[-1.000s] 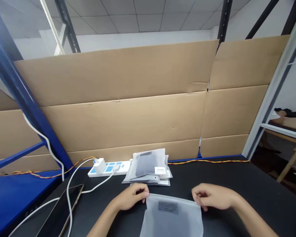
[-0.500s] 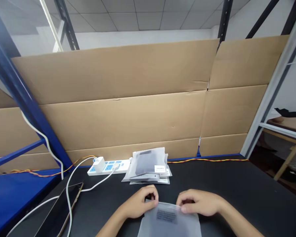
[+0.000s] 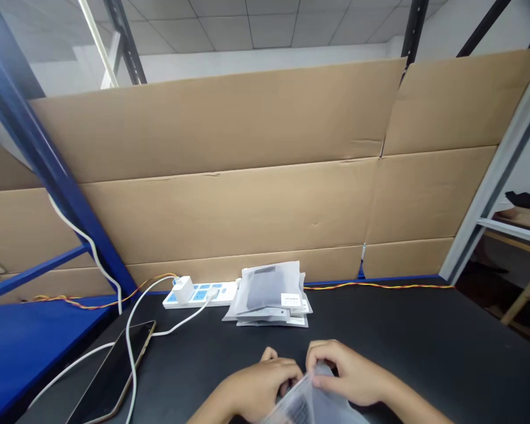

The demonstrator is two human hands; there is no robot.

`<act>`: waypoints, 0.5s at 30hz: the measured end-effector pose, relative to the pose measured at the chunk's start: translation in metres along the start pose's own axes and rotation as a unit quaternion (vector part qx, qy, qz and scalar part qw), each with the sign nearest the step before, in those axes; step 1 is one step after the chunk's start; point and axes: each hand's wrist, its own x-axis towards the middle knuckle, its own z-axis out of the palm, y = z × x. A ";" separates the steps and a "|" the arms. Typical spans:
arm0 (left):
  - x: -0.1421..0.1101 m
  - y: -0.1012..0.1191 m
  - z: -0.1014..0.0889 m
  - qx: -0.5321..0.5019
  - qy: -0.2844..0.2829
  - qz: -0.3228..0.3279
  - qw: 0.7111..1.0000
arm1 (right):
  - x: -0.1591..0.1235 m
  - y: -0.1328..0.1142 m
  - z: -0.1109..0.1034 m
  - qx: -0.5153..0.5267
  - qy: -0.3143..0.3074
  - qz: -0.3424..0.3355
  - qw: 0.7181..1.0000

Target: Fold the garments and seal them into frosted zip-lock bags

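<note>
My left hand (image 3: 260, 388) and right hand (image 3: 348, 374) are pressed close together at the near edge of view (both sit low), right fingers (image 3: 322, 353) curled over and pinching.

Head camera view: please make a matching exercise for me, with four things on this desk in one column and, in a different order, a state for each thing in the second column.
Things:
1. White power strip
2. Stack of frosted plastic bags
3. Smartphone
4. Single frosted plastic bag

States:
A. Gathered between the left hand and right hand
B. Holds a white charger
C. Shows white labels
D. Crossed by a white cable on the black desk

Pairs: 1-B, 2-C, 3-D, 4-A
</note>
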 end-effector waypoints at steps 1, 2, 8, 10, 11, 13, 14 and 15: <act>0.000 0.002 0.002 0.014 0.000 -0.006 1.000 | 0.000 0.001 0.000 0.002 0.006 0.005 1.000; -0.001 0.004 0.003 0.026 -0.001 -0.010 1.000 | 0.000 0.002 0.000 0.007 0.010 0.009 1.000; -0.003 0.010 0.004 0.041 -0.013 -0.003 0.999 | -0.002 0.014 -0.008 0.053 -0.023 0.050 0.997; -0.003 0.010 0.002 0.020 -0.010 -0.008 1.000 | -0.004 0.020 -0.013 0.098 -0.070 0.093 0.988; -0.003 0.010 0.000 0.006 0.000 -0.017 1.000 | -0.006 0.024 -0.016 0.127 -0.097 0.115 0.980; -0.005 0.007 -0.006 -0.020 0.043 -0.050 0.998 | -0.009 0.031 -0.022 0.177 -0.136 0.145 0.964; -0.007 0.005 -0.009 -0.033 0.070 -0.073 0.994 | -0.011 0.033 -0.025 0.191 -0.145 0.154 0.959; -0.009 0.001 -0.013 -0.045 0.095 -0.096 0.990 | -0.013 0.036 -0.028 0.194 -0.147 0.158 0.957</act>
